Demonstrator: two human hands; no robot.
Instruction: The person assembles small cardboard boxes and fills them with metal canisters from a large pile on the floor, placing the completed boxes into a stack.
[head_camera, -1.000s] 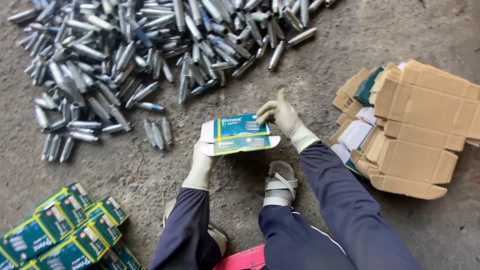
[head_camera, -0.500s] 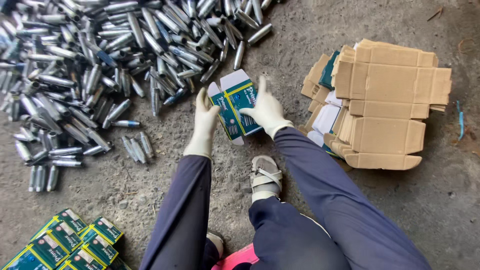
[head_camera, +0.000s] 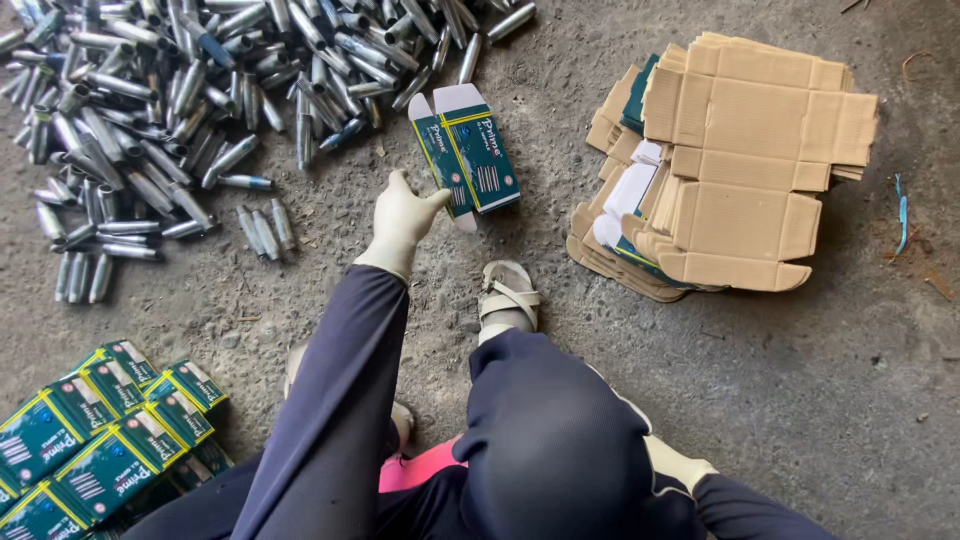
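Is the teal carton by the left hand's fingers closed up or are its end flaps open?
Open: the teal carton shows white flaps sticking out at its far end.

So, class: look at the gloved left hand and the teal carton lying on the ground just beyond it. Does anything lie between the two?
Nothing visible does. The left hand reaches right beside the teal carton, its thumb at the carton's edge, with only bare ground around. The pile of metal cylinders lies off to the side.
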